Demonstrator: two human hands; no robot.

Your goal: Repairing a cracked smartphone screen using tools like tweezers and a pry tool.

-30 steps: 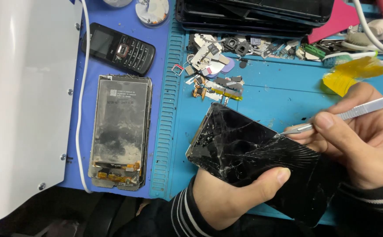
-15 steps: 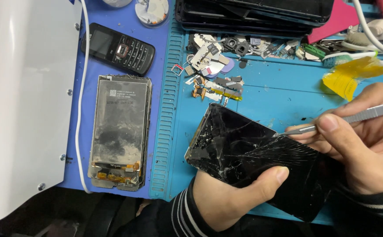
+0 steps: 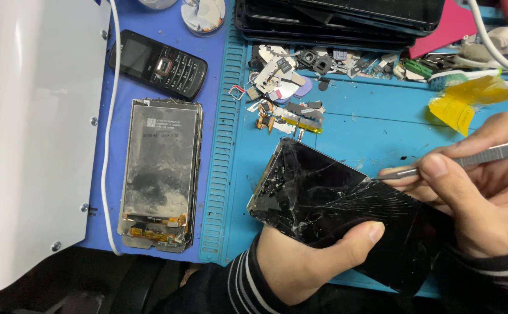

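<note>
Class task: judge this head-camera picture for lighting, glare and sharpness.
Head view: even, bright overhead light with soft shadows; the cracked phone screen shows faint sheen rather than glare; the white panel at left is nearly washed out; the left hand and right hand look sharp.

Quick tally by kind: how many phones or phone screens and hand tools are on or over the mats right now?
Cracked phone screen, in left hand: 1
Opened phone panel on mat: 1
Keypad phone: 1
Metal tool, in right hand: 1
Total: 4

The left hand (image 3: pixel 315 256) curls upward in a cupped grip, thumb pressed flat, while the right hand (image 3: pixel 486 197) pinches, apparently with thumb and forefinger.
</note>
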